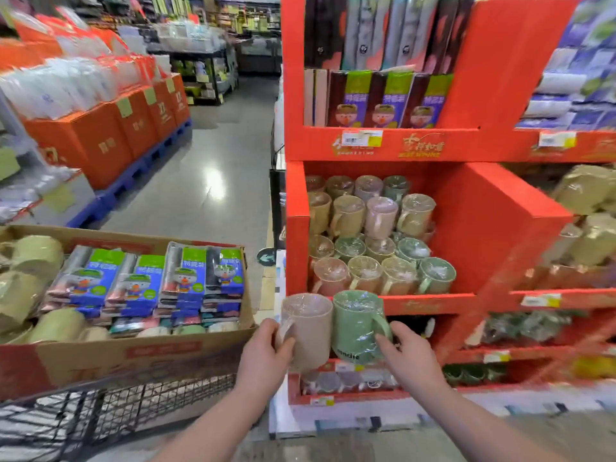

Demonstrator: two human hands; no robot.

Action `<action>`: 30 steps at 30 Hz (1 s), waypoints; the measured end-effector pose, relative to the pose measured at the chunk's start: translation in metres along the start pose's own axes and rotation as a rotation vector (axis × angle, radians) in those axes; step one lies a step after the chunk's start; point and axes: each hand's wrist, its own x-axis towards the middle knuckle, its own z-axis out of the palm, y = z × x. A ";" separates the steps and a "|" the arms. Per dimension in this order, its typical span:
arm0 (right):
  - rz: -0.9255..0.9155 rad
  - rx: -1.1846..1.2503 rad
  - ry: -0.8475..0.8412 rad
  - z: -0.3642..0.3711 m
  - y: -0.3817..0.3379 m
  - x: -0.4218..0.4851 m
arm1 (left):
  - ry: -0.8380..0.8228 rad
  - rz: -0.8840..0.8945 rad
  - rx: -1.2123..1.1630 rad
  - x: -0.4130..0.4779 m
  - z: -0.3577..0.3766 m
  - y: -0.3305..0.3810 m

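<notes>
Plastic-wrapped beige mug (311, 331) and green mug (356, 326), upright

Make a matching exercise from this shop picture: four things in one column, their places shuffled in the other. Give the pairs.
Things
1. beige mug
2. green mug
3. cardboard box
4. blue pallet

Places
A. under the orange cartons
B. held by the right hand
C. on top of the wire cart
D. held by the left hand

Pairs: 1-D, 2-B, 3-C, 4-A
</notes>
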 end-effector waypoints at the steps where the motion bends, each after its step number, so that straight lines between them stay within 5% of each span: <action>1: 0.010 0.010 0.006 -0.011 0.011 -0.001 | -0.012 0.007 -0.002 -0.003 0.012 0.010; 11: -0.032 0.002 0.008 -0.088 0.075 0.018 | 0.009 0.021 -0.016 -0.020 0.087 0.079; 30: -0.132 0.045 0.008 -0.083 0.034 0.120 | 0.060 0.019 -0.014 0.045 0.078 0.070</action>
